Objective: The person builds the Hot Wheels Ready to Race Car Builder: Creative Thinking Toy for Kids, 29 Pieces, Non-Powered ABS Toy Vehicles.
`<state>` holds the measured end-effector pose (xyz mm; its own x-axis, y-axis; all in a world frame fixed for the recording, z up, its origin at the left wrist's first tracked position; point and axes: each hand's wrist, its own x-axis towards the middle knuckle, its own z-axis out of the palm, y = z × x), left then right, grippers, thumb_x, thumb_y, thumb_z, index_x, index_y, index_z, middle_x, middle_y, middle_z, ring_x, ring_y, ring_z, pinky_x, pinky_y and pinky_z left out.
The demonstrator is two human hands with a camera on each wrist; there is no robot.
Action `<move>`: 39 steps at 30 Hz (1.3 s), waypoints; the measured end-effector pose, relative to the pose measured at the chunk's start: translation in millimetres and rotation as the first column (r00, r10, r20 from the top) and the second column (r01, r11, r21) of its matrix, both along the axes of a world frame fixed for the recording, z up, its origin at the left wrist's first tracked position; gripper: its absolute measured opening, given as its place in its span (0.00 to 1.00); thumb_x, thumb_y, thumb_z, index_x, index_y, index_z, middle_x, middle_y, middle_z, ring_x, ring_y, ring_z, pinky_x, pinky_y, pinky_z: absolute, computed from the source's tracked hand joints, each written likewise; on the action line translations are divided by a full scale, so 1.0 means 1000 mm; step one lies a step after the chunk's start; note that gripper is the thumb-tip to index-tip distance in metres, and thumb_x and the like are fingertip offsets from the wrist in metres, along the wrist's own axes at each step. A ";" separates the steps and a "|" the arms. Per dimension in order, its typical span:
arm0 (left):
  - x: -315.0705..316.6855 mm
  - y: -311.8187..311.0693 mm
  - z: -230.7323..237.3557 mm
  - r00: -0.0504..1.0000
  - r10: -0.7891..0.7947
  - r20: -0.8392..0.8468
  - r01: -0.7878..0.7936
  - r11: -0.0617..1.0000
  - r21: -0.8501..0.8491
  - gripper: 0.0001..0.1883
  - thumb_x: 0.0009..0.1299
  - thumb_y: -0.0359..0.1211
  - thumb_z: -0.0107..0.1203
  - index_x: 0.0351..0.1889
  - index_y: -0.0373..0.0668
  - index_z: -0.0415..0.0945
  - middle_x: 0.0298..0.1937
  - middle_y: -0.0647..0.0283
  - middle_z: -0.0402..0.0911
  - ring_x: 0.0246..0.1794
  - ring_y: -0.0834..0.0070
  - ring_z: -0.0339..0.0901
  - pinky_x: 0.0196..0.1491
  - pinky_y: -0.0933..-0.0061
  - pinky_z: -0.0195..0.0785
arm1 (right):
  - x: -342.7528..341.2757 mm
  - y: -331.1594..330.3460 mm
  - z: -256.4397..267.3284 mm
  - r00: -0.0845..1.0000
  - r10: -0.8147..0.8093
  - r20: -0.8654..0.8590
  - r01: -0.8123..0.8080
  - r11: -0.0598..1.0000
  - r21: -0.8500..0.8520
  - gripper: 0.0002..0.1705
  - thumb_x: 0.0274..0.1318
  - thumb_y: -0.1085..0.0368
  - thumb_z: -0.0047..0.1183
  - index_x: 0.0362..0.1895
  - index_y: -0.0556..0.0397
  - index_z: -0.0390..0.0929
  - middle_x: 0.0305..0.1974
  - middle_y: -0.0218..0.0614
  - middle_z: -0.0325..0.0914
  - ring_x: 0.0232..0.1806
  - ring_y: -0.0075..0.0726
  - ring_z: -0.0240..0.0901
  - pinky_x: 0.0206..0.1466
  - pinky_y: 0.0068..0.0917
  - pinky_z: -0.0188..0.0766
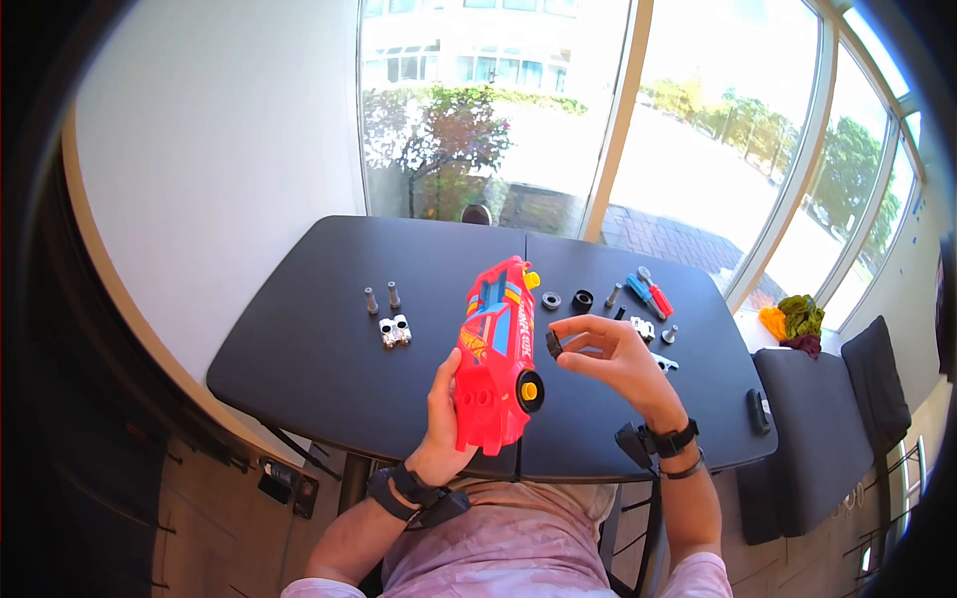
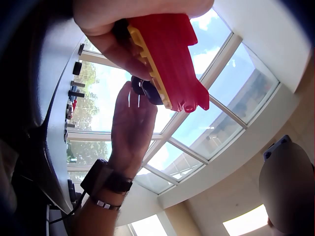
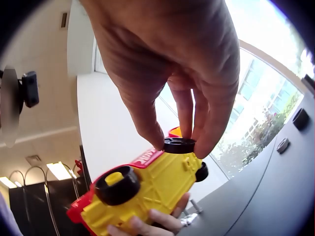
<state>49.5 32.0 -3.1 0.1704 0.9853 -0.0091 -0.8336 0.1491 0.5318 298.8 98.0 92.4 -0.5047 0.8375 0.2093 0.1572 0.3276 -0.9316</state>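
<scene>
A red toy car (image 1: pixel 488 349) with a yellow underside (image 3: pixel 162 187) is gripped along its side by my left hand (image 1: pixel 442 424), tilted above the table. One black wheel (image 1: pixel 530 391) sits on a yellow hub near its lower end; at the other end a yellow hub (image 1: pixel 532 280) shows bare in the head view. My right hand (image 1: pixel 623 367) pinches a black tyre (image 1: pixel 554 345) between thumb and fingers, just right of the car. In the right wrist view that tyre (image 3: pixel 179 145) appears in front of the car's edge; contact cannot be told.
On the black table (image 1: pixel 289 329) stand two grey pegs by a white part (image 1: pixel 395 332) at left. Right of the car lie a grey ring (image 1: pixel 550 299), a black tyre (image 1: pixel 583 299), red and blue tools (image 1: pixel 648 296) and white parts. A dark case (image 1: pixel 759 412) lies near the right edge.
</scene>
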 end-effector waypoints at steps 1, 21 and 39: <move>0.000 0.000 -0.001 1.000 -0.001 0.000 0.001 1.000 0.001 0.38 0.87 0.63 0.53 0.78 0.41 0.72 0.64 0.55 0.90 0.58 0.64 0.93 0.57 0.53 0.91 | 0.002 -0.009 0.001 0.998 0.027 -0.052 -0.029 0.999 -0.040 0.25 0.71 0.68 0.74 0.68 0.60 0.87 0.62 0.35 0.90 0.57 0.25 0.87 0.63 0.28 0.86; -0.002 -0.003 -0.002 0.999 -0.007 -0.053 0.008 1.000 0.018 0.39 0.86 0.64 0.51 0.81 0.43 0.70 0.70 0.56 0.87 0.65 0.65 0.90 0.62 0.54 0.88 | -0.020 -0.056 0.004 0.985 -0.018 0.172 -0.045 0.933 0.357 0.29 0.58 0.70 0.81 0.66 0.50 0.91 0.55 0.37 0.88 0.50 0.36 0.89 0.57 0.35 0.89; 0.002 -0.001 -0.004 0.999 0.020 -0.038 -0.018 0.999 0.034 0.39 0.86 0.64 0.52 0.80 0.42 0.72 0.68 0.55 0.88 0.63 0.64 0.91 0.61 0.55 0.89 | -0.022 -0.060 0.000 0.995 -0.019 0.101 -0.015 0.946 0.324 0.25 0.64 0.73 0.78 0.65 0.53 0.92 0.56 0.40 0.90 0.52 0.37 0.92 0.61 0.35 0.94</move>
<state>51.2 30.6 -6.9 0.1518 0.9882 0.0183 -0.8152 0.1147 0.5677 277.1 37.7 92.9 -0.5358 0.7340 0.4173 0.2465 0.6087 -0.7542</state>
